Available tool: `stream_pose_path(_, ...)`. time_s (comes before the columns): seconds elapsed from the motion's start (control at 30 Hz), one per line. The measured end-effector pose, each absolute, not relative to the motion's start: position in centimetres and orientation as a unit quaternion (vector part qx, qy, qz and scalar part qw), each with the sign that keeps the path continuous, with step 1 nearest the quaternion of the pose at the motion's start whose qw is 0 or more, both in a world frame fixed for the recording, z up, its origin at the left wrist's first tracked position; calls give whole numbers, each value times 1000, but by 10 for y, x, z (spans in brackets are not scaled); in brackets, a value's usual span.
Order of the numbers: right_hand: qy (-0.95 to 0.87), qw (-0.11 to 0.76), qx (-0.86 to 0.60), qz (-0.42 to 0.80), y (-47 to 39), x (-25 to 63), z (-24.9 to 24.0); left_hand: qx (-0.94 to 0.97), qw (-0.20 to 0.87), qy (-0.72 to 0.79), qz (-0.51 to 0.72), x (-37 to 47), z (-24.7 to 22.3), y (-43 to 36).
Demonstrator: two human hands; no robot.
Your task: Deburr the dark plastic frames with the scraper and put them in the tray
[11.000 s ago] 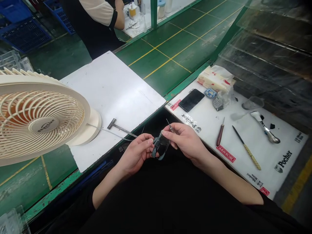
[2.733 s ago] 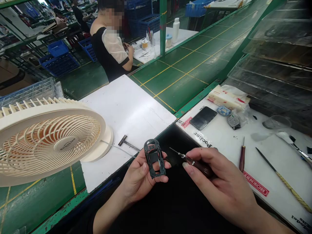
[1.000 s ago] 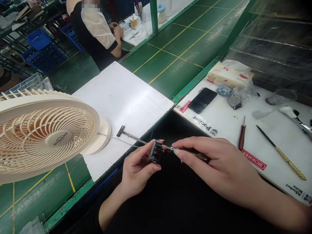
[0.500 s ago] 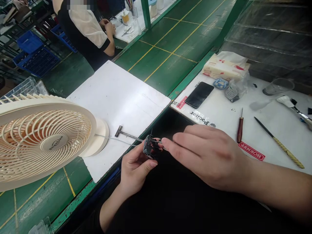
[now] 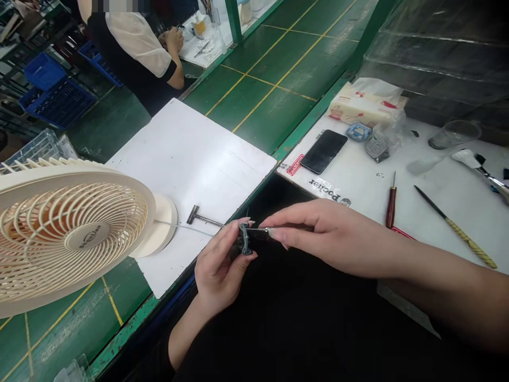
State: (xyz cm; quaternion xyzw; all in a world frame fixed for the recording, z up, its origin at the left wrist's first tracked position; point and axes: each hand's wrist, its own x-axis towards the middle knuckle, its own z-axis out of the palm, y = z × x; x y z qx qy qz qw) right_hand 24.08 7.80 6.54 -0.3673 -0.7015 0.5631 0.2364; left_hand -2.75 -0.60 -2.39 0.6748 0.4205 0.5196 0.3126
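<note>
My left hand (image 5: 218,273) is closed around a small dark grey and black part (image 5: 245,243), holding it by its edges between thumb and fingers just past the edge of the white board. From the right, my right hand (image 5: 332,233) pinches a thin metal tool (image 5: 260,232) between thumb and index finger. The tool's shaft reaches into or against the part; its tip is hidden there. Behind my left hand, a T-shaped metal tool like a small hammer (image 5: 194,214) lies on the white board (image 5: 191,154).
A cream fan (image 5: 91,233) stands at the left. On the right-hand table lie a phone (image 5: 324,151), a tissue pack (image 5: 366,103), a red-handled awl (image 5: 391,207), a file (image 5: 453,225) and a clear cup (image 5: 453,135). A co-worker (image 5: 135,53) sits across the aisle.
The part has turned in my left hand and shows a narrower side. My right hand has rolled over, so its thumb and index finger now show around the tool.
</note>
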Motion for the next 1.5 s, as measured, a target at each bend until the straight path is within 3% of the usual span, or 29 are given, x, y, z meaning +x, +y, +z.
stream_pose_path(0.1, -764, 265, -347, 475, 77, 242, 53, 659, 326, 446, 511, -28, -24, -8)
stream_pose_path(0.27, -910, 332, -247, 17, 70, 243, 37, 581, 421, 473, 512, -24, -26, -10)
stream_pose_path(0.33, -918, 319, -228, -60, 68, 243, 36, 528, 497, 455, 516, -20, -28, -9)
stream_pose_path(0.57, -894, 259, -355, 83, 62, 236, 36, 458, 547, 449, 538, -13, -34, -11)
stream_pose_path(0.73, -907, 324, -270, 9, 63, 240, 40, 451, 558, 442, 539, -14, -34, -13)
stream_pose_path(0.83, -916, 303, -262, -28, 63, 241, 44, 437, 579, 422, 543, -12, -35, -13)
stream_pose_path(0.97, -916, 252, -314, -2, 62, 241, 45, 430, 588, 413, 547, -10, -36, -12)
stream_pose_path(1.17, -916, 293, -273, 25, 63, 247, 49, 429, 589, 413, 546, -10, -36, -14)
stream_pose_path(1.37, -914, 222, -337, 42, 58, 246, 51, 427, 595, 414, 542, -8, -33, -14)
stream_pose_path(1.5, -911, 253, -317, 75, 56, 247, 51, 429, 598, 408, 541, -8, -33, -13)
